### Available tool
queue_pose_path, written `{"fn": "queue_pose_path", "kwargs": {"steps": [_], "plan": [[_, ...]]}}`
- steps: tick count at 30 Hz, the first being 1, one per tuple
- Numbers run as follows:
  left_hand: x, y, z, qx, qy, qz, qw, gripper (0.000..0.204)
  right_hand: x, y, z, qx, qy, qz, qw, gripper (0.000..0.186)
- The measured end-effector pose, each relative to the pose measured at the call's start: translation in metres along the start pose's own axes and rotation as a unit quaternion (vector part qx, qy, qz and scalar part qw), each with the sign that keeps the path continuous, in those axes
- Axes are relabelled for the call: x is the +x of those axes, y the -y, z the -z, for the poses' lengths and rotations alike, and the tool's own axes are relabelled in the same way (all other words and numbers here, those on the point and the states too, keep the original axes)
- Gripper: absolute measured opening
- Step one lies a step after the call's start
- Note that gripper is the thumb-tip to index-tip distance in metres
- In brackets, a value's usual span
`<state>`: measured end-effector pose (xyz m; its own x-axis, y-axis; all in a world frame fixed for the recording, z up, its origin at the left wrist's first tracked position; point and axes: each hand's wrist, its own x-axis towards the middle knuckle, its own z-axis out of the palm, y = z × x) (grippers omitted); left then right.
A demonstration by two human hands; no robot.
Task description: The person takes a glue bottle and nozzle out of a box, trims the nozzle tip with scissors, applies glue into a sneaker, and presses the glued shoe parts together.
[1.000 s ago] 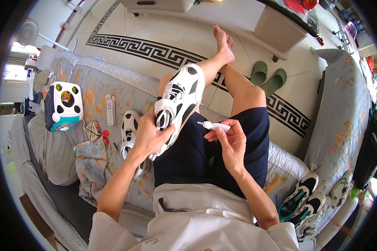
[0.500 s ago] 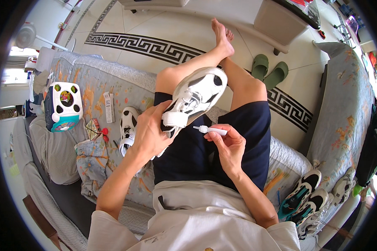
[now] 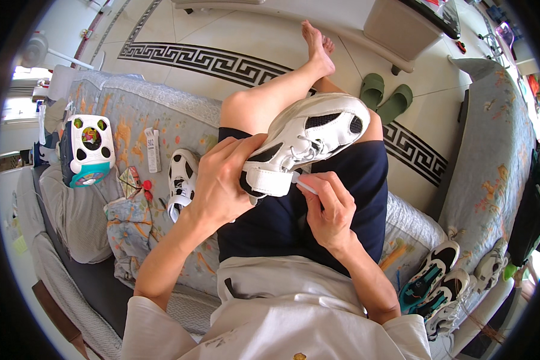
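Note:
My left hand point(image 3: 219, 180) grips the heel end of a white-and-black sneaker point(image 3: 309, 129) over my lap, its toe tilted up to the right. My right hand point(image 3: 327, 207) is closed on a small white tube point(image 3: 304, 183), held just below the sneaker beside the strap; the tube's nozzle is mostly hidden there. A matching sneaker point(image 3: 183, 179) lies left of my thigh on the floral sofa cover, near a slim white packet point(image 3: 153, 150).
A white-and-teal toy box point(image 3: 89, 147), small red items point(image 3: 147, 191) and grey cushions point(image 3: 75, 216) are at left. More sneakers point(image 3: 432, 276) sit at lower right. Green slippers point(image 3: 393, 102) lie on the tiled floor before a low cabinet point(image 3: 390, 33).
The sneaker has turned and swung rightward, toe toward upper right. My right hand has brought the tube up to the shoe's underside edge, its fingers now curled further over it.

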<state>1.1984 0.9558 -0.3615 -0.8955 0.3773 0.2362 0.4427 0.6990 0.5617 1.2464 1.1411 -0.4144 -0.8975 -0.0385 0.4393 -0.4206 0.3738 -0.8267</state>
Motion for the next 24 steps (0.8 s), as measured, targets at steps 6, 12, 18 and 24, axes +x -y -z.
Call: {"fn": "queue_pose_path", "kwargs": {"steps": [6,12,18,24], "plan": [[0.003,-0.005,-0.001,-0.016,0.029,0.02,0.999,0.052,0.004,-0.006,0.005,-0.038,0.027,0.026,0.999,0.026],[0.008,-0.009,-0.006,-0.02,0.04,0.045,0.998,0.051,0.013,-0.008,0.015,-0.045,0.052,0.052,0.996,0.027],[0.011,-0.017,-0.006,-0.01,0.069,0.068,0.995,0.052,0.013,-0.009,0.023,-0.066,0.066,0.062,0.994,0.031],[0.014,-0.018,-0.009,-0.033,0.07,0.049,0.996,0.054,0.014,-0.007,0.029,-0.083,0.05,0.075,0.992,0.03]]}}
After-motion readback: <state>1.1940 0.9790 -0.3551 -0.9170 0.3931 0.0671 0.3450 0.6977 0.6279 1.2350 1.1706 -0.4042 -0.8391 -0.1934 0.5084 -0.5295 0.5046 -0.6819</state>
